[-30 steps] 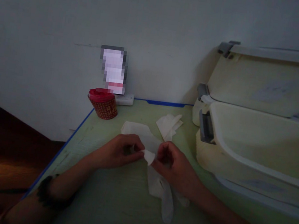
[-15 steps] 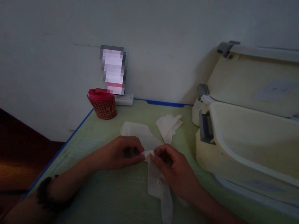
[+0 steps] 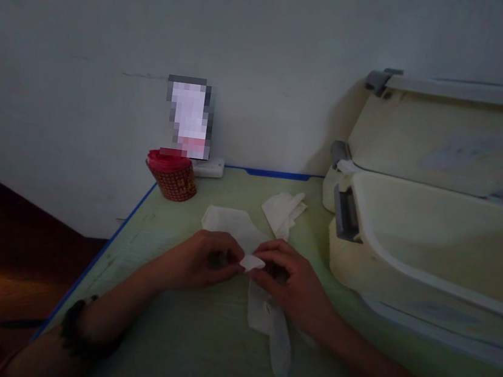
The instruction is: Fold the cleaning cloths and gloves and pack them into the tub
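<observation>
Between the fingertips of both hands is a small folded piece of white tissue (image 3: 252, 263). My left hand (image 3: 212, 258) pinches its left end with thumb and forefinger. The right end is held in the pinch of my right hand (image 3: 290, 276). Behind the hands lies a flat sheet of white tissue (image 3: 228, 220), partly covered by them. More white tissue (image 3: 279, 345), with a long rounded lobe, pokes out below my right hand. A fan-shaped folded tissue (image 3: 282, 212) rests farther back on the green table (image 3: 161, 330).
A red patterned basket (image 3: 172, 179) with a red liner stands at the back left. Behind it, a blurred-out phone (image 3: 190, 117) leans upright near a white power strip (image 3: 212, 168). On the right is a large cream plastic bin (image 3: 347, 264) with its lid (image 3: 400, 130) raised.
The piece between my fingers has gone from crumpled to a smoother, pointed oval shape. My fingertips have shifted slightly around it. Everything else stays where it was.
</observation>
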Available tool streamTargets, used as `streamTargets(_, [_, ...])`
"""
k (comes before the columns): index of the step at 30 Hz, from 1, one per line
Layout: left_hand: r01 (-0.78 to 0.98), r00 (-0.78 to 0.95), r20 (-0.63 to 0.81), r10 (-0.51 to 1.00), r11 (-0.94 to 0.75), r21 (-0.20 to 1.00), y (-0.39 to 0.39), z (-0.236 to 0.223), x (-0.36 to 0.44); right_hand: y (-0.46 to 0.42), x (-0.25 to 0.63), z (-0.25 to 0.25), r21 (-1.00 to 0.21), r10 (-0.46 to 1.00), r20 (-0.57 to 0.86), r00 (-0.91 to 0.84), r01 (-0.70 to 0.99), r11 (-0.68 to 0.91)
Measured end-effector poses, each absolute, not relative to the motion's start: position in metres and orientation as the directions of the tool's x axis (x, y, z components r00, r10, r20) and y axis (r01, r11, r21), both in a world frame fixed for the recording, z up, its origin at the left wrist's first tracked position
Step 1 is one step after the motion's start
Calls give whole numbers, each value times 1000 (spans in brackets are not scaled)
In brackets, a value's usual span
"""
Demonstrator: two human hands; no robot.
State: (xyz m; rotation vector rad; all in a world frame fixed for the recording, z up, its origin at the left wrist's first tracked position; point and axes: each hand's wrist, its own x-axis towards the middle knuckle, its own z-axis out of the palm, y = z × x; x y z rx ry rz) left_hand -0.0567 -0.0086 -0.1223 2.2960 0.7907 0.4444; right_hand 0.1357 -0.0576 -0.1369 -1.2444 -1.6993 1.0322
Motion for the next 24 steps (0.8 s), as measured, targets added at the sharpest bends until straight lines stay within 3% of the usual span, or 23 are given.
streamTargets(7, [437, 739, 95, 667, -581, 687, -9, -121, -57, -58, 136, -135, -906, 968, 135, -210, 370, 206])
streamTargets(13, [467, 717, 78, 693, -560, 684, -6, -120, -59, -58, 138, -134, -949, 974, 101, -201, 275, 156])
streamTargets(20, [415, 701, 219, 679, -638, 649, -11, -118, -57, -56, 140, -135, -963, 974, 4, -226, 260, 64])
streamTargets(24, [400, 697, 248, 673, -652, 644, -13, -119, -55, -55, 140, -132, -944, 968, 47, -245, 306, 123])
